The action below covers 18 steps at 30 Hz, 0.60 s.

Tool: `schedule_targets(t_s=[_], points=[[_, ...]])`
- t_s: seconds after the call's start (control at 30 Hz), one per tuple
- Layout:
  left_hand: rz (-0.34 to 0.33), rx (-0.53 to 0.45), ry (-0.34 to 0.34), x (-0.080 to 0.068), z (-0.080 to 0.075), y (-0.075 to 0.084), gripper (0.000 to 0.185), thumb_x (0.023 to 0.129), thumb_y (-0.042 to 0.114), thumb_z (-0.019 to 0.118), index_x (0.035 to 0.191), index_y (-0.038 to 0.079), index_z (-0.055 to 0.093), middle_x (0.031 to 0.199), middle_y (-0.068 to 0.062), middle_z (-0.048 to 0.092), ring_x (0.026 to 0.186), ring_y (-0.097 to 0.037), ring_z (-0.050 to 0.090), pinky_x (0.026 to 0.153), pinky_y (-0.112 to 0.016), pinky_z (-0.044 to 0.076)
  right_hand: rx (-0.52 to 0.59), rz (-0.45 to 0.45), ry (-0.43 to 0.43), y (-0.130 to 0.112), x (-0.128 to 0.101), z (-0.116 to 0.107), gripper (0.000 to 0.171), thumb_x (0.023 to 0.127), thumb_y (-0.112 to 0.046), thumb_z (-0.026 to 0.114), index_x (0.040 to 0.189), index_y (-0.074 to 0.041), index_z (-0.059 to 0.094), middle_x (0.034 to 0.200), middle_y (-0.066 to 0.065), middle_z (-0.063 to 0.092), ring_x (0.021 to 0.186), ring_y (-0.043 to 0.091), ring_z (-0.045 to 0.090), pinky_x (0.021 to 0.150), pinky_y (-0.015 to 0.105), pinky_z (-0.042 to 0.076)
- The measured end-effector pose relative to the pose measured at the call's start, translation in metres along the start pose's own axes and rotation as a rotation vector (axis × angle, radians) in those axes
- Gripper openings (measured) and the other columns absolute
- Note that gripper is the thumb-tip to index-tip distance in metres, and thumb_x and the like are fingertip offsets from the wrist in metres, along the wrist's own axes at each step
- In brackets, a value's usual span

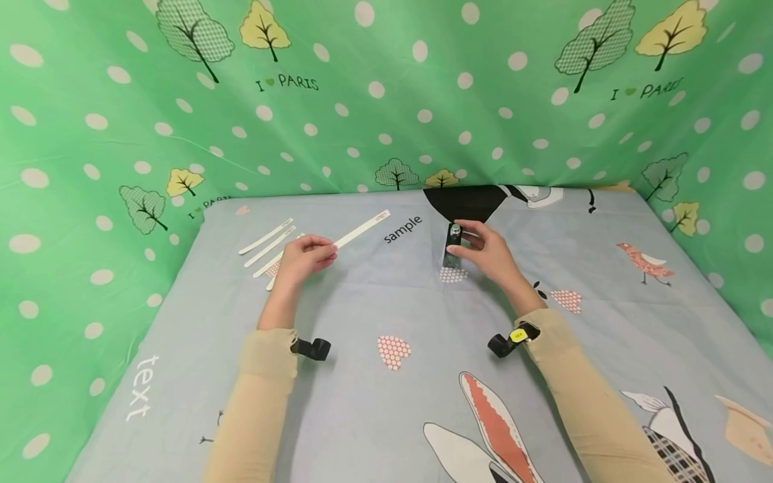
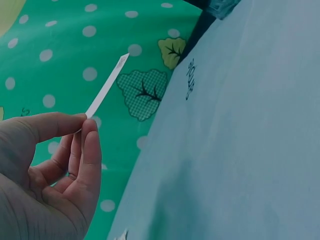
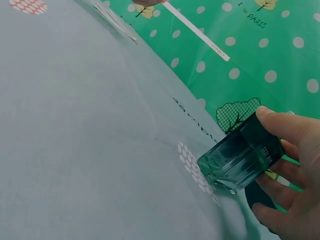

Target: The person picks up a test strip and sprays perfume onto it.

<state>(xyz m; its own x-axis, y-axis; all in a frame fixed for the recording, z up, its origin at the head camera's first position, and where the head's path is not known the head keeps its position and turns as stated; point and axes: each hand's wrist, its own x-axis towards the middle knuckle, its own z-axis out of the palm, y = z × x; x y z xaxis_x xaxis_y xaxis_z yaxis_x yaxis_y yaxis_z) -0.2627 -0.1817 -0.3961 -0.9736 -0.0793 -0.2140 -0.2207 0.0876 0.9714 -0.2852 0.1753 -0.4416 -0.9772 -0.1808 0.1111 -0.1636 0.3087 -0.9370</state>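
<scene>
A white paper test strip (image 1: 362, 229) is pinched between the thumb and fingers of my left hand (image 1: 308, 259). It points up and to the right, with small printing near its far end, as the strip (image 2: 106, 86) in the left wrist view also shows. My right hand (image 1: 492, 253) grips a dark glass perfume bottle (image 1: 451, 252) with a silver spray top (image 1: 455, 229), thumb on one side and fingers on the other. In the right wrist view the bottle (image 3: 242, 157) has a clear, greenish lower part, close over the bedcloth.
Several more white strips (image 1: 266, 237) lie side by side at the left, partly behind my left hand. A grey-blue printed cloth (image 1: 350, 409) covers the table. Green dotted fabric (image 1: 338, 134) hangs along the back and sides.
</scene>
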Motion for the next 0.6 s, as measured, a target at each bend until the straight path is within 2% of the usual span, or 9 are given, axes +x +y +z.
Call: schedule_targets(t_s=[0.13,0.37,0.6], points=[[0.001,-0.010,-0.018,0.004,0.006,0.003,0.014,0.092,0.002,0.067,0.104,-0.002,0.062,0.071,0.010,0.065,0.069,0.000,0.067,0.071,-0.014,0.060,0.009,-0.011,-0.013,0.002,0.000,0.000,0.060,0.091,-0.015,0.074,0.145,-0.005,0.048,0.148,0.019,0.048,0.140,0.037,0.046,0.118,0.047,0.039],[-0.003,0.028,-0.027,0.009,0.015,0.007,0.014,0.092,0.003,0.067,0.104,-0.002,0.063,0.071,0.010,0.066,0.069,0.000,0.067,0.070,-0.013,0.059,0.016,-0.054,-0.087,0.007,0.001,0.002,0.072,0.088,0.000,0.073,0.149,-0.003,0.035,0.151,0.023,0.040,0.144,0.040,0.037,0.124,0.053,0.028],[-0.003,0.069,-0.030,0.010,0.021,0.010,0.017,0.092,0.006,0.067,0.107,-0.002,0.062,0.076,0.008,0.065,0.072,-0.002,0.066,0.071,-0.014,0.059,-0.014,-0.097,-0.081,0.004,-0.001,0.006,0.073,0.089,0.001,0.072,0.150,-0.003,0.033,0.147,0.027,0.041,0.142,0.042,0.038,0.123,0.053,0.029]])
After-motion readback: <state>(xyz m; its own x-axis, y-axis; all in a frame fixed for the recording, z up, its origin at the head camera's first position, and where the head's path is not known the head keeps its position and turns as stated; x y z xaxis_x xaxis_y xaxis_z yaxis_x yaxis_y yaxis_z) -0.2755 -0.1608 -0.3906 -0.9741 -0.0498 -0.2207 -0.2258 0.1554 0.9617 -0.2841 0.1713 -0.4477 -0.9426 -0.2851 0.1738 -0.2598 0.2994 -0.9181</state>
